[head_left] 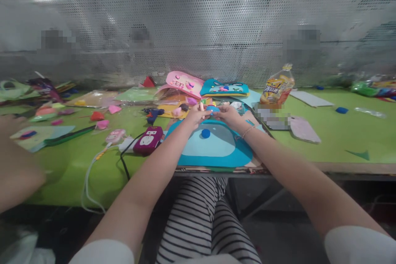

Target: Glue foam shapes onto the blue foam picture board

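Note:
Both my hands meet over a blue felt panel (pixel 213 148) lying at the near edge of the green table (pixel 340 132). My left hand (pixel 195 114) pinches a small pale stick-like piece that stands up between its fingers. My right hand (pixel 227 112) is closed on a small blue felt piece (pixel 213 109) held between the two hands. A dark blue felt dot (pixel 206 133) sits on the lighter blue part of the panel, just below my hands.
Finished felt pouches, one pink (pixel 185 83) and one teal (pixel 224 88), lie behind my hands. A snack bag (pixel 277 87), a purple device (pixel 149 139) with a black cable, a blue glue gun (pixel 152 113) and scattered felt scraps cover the table. Another person's arm (pixel 14 165) reaches in at left.

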